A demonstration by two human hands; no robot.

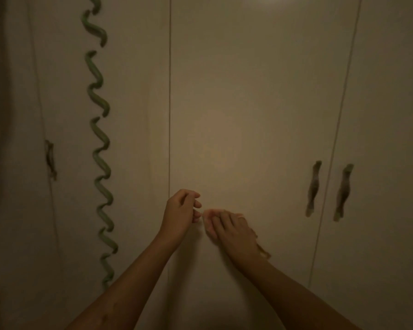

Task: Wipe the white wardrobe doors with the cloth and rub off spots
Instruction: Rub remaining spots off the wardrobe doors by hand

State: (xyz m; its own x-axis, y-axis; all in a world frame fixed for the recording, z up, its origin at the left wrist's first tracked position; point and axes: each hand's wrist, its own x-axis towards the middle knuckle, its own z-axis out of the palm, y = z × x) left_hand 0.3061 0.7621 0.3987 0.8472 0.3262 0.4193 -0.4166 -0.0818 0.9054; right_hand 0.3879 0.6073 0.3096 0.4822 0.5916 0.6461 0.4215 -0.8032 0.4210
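Observation:
The white wardrobe's middle door (248, 115) fills the view in dim light. My right hand (231, 228) lies flat on its lower part and presses a pale cloth (263, 251) against it. The cloth shows only past my fingertips and beside my wrist. My left hand (180, 211) is just to the left, by the door's left seam (169, 139). Its fingers are curled, their tips almost touch the cloth's edge, and nothing shows in them. I see no clear spots on the door.
A green wavy strip (100, 144) runs down the left door. Two dark wavy handles (314, 188) (343, 191) flank the right seam. Another handle (50, 159) is at the far left.

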